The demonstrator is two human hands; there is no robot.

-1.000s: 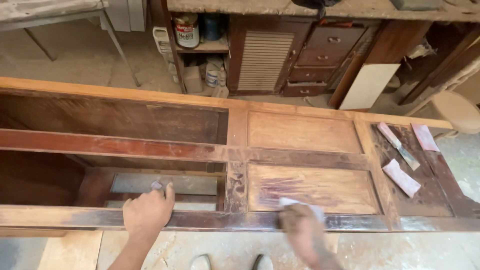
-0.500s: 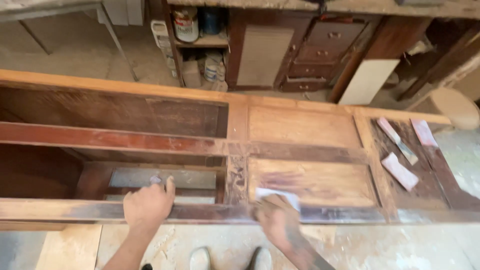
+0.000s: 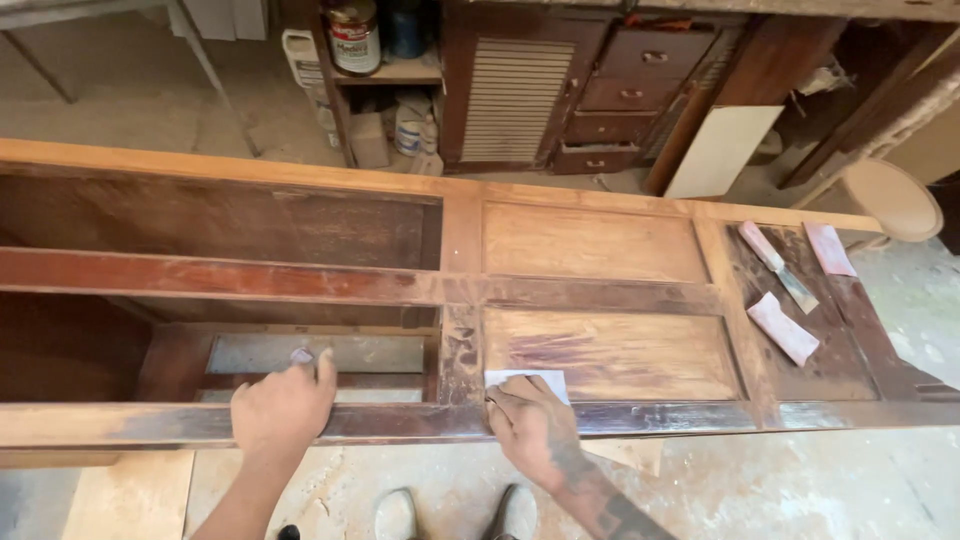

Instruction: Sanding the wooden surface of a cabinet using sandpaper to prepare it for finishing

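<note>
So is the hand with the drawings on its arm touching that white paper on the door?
Touching. In the head view, the right hand presses its fingers onto the white paper, flat on the wooden door.

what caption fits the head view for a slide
Right hand presses a sheet of sandpaper on a worn wooden door; left hand grips its near rail.

Door frame (image 3: 600, 290) is lying flat across the floor. Scraper (image 3: 778, 266) and folded sandpaper strips (image 3: 784, 328) are sitting on its panel at 3 o'clock; cabinet (image 3: 560, 90) is standing at 12.
</note>
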